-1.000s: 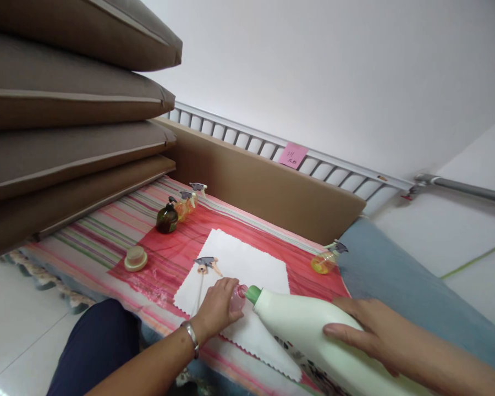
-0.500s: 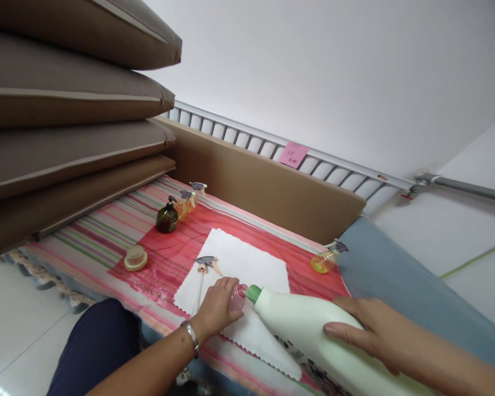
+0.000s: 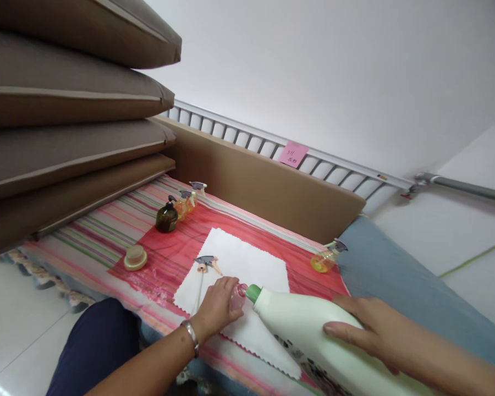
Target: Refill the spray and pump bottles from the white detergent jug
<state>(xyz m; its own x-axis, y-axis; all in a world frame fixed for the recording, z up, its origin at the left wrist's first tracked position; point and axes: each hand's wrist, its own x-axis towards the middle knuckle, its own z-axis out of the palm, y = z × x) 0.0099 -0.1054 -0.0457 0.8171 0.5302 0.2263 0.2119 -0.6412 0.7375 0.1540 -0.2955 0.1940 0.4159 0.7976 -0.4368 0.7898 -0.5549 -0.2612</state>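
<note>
Gripping the small pink bottle [image 3: 237,298] over the white sheet [image 3: 251,258], I have my left hand [image 3: 218,306] curled round it; my right hand [image 3: 373,333] clasps the big pale-green bottle [image 3: 299,319], tipped so its green spout [image 3: 253,293] sits at the pink bottle's mouth [image 3: 243,289].

Pale green bottle [image 3: 299,316], tipped, green spout [image 3: 253,292] at mouth [image 3: 243,289] of small pink bottle [image 3: 237,298]

The large bottle [image 3: 297,319] is pale green, the small bottle [image 3: 238,298] pink, the tablecloth [image 3: 103,234] striped.
</note>
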